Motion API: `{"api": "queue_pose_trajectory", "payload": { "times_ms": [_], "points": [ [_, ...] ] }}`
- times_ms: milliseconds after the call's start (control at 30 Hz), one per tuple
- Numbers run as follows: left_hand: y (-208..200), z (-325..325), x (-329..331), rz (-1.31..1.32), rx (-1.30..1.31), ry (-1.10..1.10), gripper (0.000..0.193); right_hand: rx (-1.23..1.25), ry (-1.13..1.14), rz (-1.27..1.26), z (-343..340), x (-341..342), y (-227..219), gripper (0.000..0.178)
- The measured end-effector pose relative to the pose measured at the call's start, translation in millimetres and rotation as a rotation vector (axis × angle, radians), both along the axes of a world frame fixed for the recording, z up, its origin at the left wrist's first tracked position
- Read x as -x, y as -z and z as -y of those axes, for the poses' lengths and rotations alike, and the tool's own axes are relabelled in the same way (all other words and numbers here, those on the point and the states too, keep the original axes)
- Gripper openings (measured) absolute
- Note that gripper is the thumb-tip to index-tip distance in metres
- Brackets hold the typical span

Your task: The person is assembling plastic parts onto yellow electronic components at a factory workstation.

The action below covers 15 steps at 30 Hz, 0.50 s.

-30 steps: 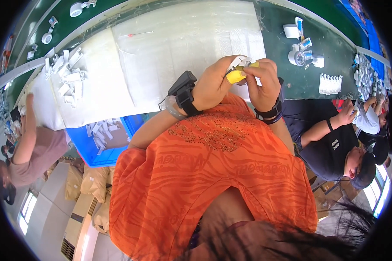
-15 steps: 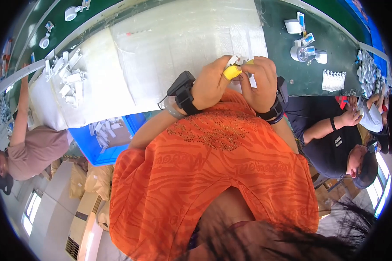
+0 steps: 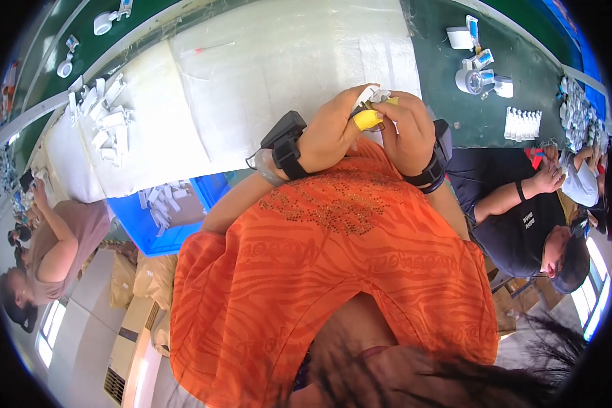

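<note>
Close to my body, at the table's near edge, both hands meet around a small white plastic part (image 3: 368,94). My left hand (image 3: 328,132) is closed on it from the left, with a yellow covering (image 3: 368,120) on what looks like the thumb tip. My right hand (image 3: 409,129) pinches at the same part from the right; a bit of yellow also shows at its fingertips. The fingers hide most of the part, so its full shape cannot be made out. Dark straps with black boxes sit on both wrists.
Loose white plastic pieces (image 3: 109,126) lie on the left of the white-covered table (image 3: 285,61). Below them is a blue bin (image 3: 132,228) with more pieces. A red-tipped thin tool (image 3: 198,49) lies farther back. White round devices (image 3: 468,80) stand at right. Co-workers sit on both sides.
My hands stay together on the white part, with the fingers slightly shifted and the part tilted a little differently. The co-worker at left has drawn an arm back from the table.
</note>
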<state>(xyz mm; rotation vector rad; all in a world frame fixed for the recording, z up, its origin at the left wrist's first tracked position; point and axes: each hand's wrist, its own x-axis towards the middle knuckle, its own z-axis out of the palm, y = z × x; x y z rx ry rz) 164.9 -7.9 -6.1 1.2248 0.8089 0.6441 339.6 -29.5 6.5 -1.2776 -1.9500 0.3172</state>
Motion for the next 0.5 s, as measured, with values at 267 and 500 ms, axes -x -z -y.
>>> {"api": "queue_pose_trajectory", "payload": {
  "times_ms": [267,500],
  "points": [
    [6.1,6.0,-5.8,-0.040,-0.063,-0.092,0.027,0.024,0.014,0.002,3.6,2.2,6.5,0.028],
    [9.6,7.1,-7.4,-0.079,-0.333,-0.176,0.025,0.026,0.005,-0.015,4.6,4.0,1.4,0.031]
  ]
}}
